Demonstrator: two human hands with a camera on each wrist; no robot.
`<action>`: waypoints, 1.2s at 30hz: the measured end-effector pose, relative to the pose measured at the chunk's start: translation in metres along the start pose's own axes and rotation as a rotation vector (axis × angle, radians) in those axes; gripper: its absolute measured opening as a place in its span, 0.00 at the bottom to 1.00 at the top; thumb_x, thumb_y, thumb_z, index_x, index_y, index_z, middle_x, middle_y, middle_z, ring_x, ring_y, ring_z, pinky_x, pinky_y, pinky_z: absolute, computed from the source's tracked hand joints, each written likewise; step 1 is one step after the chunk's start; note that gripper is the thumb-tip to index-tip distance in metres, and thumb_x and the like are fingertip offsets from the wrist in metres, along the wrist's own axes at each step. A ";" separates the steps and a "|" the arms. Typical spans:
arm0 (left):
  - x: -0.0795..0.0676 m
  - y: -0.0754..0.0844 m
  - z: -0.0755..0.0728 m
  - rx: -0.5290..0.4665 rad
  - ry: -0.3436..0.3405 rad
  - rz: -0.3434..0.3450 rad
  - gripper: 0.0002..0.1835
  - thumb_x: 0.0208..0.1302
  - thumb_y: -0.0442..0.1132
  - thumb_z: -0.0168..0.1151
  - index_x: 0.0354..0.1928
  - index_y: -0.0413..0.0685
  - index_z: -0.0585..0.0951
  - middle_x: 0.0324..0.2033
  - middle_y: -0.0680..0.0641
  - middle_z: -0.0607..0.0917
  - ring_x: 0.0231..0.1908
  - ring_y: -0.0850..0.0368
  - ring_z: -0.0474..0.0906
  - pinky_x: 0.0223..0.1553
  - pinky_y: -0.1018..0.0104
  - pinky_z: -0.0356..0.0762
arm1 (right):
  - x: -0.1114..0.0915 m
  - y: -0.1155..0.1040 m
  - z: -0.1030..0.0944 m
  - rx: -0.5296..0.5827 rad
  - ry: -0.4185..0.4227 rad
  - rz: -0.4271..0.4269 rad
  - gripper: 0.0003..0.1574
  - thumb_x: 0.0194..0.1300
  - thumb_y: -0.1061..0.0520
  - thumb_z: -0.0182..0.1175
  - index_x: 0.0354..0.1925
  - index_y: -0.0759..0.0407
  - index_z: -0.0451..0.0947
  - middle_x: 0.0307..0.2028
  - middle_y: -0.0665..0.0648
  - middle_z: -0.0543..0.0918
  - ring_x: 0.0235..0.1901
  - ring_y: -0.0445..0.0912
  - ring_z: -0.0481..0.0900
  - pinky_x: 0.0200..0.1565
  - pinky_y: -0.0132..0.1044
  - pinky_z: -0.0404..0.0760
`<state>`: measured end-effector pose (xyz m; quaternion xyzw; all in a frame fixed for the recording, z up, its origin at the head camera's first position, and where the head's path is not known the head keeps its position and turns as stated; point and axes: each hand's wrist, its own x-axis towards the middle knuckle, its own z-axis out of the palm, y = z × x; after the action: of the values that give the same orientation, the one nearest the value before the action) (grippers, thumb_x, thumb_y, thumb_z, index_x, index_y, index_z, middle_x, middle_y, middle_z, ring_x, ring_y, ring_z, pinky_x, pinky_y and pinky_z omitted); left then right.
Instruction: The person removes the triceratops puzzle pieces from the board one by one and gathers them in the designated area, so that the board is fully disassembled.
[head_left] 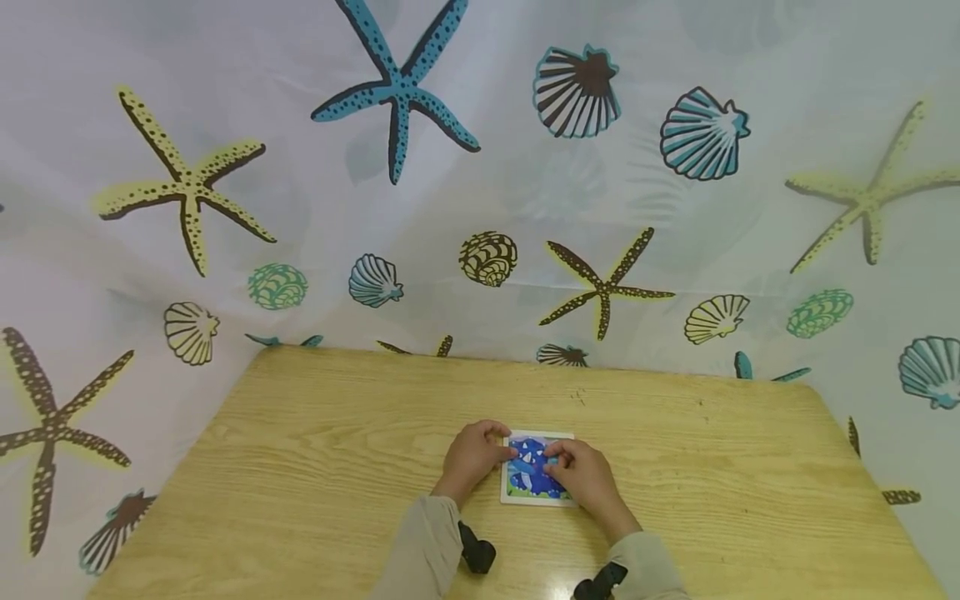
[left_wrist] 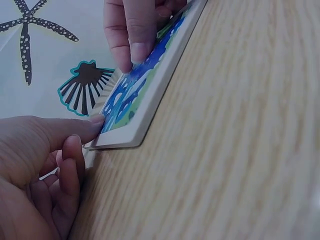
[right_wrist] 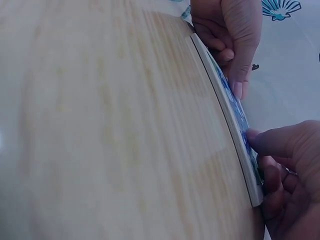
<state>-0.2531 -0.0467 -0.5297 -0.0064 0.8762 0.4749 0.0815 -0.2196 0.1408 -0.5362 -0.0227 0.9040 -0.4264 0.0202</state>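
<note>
A small square puzzle board lies flat on the table, with a pale raised rim and a blue cartoon animal on green ground. My left hand holds its left edge; in the left wrist view the thumb lies on the picture's corner, the other fingers curled beside the rim. From the right side, my right hand sets its thumb and index fingertip on the blue picture, close together. Its other fingers curl past the edge in the right wrist view. Any loose piece under the fingertips is hidden.
The light wooden table extends around the board on all sides. A white curtain printed with starfish and shells hangs behind the table and along both sides. Black wrist cameras are strapped over the beige sleeves.
</note>
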 end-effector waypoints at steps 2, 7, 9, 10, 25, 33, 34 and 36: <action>-0.001 0.000 0.001 -0.005 0.004 -0.003 0.15 0.51 0.41 0.73 0.40 0.46 0.83 0.17 0.52 0.75 0.17 0.58 0.71 0.21 0.67 0.64 | -0.001 0.000 0.000 0.000 0.005 0.009 0.06 0.58 0.59 0.66 0.36 0.56 0.81 0.24 0.49 0.71 0.26 0.42 0.68 0.30 0.34 0.67; 0.000 -0.002 0.004 -0.023 0.029 -0.005 0.12 0.52 0.41 0.72 0.39 0.48 0.84 0.20 0.53 0.75 0.20 0.59 0.69 0.24 0.67 0.65 | -0.001 0.000 0.000 -0.004 0.019 0.011 0.06 0.58 0.58 0.67 0.36 0.56 0.81 0.23 0.49 0.71 0.26 0.42 0.68 0.30 0.34 0.66; 0.000 -0.004 0.005 -0.038 0.036 0.008 0.11 0.52 0.41 0.72 0.38 0.48 0.84 0.22 0.53 0.75 0.22 0.59 0.69 0.26 0.67 0.66 | -0.001 0.000 0.000 -0.008 0.024 0.015 0.06 0.58 0.58 0.67 0.36 0.56 0.81 0.23 0.49 0.71 0.25 0.42 0.68 0.30 0.34 0.67; 0.001 -0.005 0.005 -0.044 0.039 0.014 0.11 0.53 0.41 0.71 0.38 0.48 0.84 0.22 0.53 0.76 0.22 0.59 0.70 0.27 0.67 0.67 | -0.001 0.000 0.000 -0.009 0.026 0.017 0.06 0.57 0.58 0.67 0.35 0.56 0.82 0.23 0.49 0.71 0.25 0.42 0.68 0.30 0.34 0.67; -0.002 -0.002 0.008 0.006 0.078 0.054 0.16 0.52 0.39 0.72 0.44 0.45 0.83 0.36 0.49 0.78 0.38 0.54 0.73 0.42 0.57 0.73 | -0.001 0.000 0.001 0.001 0.047 -0.008 0.07 0.56 0.59 0.68 0.36 0.58 0.82 0.22 0.49 0.71 0.24 0.42 0.68 0.28 0.34 0.67; -0.002 -0.001 0.007 0.044 0.059 0.054 0.14 0.52 0.40 0.72 0.41 0.47 0.83 0.35 0.49 0.77 0.37 0.54 0.73 0.40 0.58 0.73 | -0.001 0.002 0.002 0.012 0.055 -0.014 0.07 0.56 0.60 0.68 0.35 0.58 0.82 0.22 0.49 0.70 0.24 0.42 0.67 0.28 0.33 0.66; -0.002 -0.001 0.007 0.026 0.059 0.052 0.13 0.52 0.40 0.72 0.41 0.48 0.83 0.34 0.50 0.77 0.36 0.55 0.73 0.39 0.58 0.72 | -0.001 0.002 0.002 0.013 0.058 -0.015 0.07 0.56 0.60 0.68 0.35 0.58 0.82 0.22 0.49 0.70 0.24 0.42 0.67 0.28 0.33 0.66; -0.001 -0.003 0.007 -0.018 0.062 0.052 0.12 0.54 0.39 0.70 0.40 0.47 0.83 0.31 0.50 0.78 0.33 0.56 0.72 0.37 0.60 0.71 | -0.001 0.002 0.002 0.015 0.061 -0.016 0.06 0.56 0.60 0.68 0.35 0.58 0.82 0.21 0.49 0.69 0.23 0.42 0.67 0.27 0.33 0.65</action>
<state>-0.2506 -0.0423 -0.5359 0.0010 0.8740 0.4841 0.0417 -0.2186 0.1400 -0.5391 -0.0167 0.9007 -0.4340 -0.0106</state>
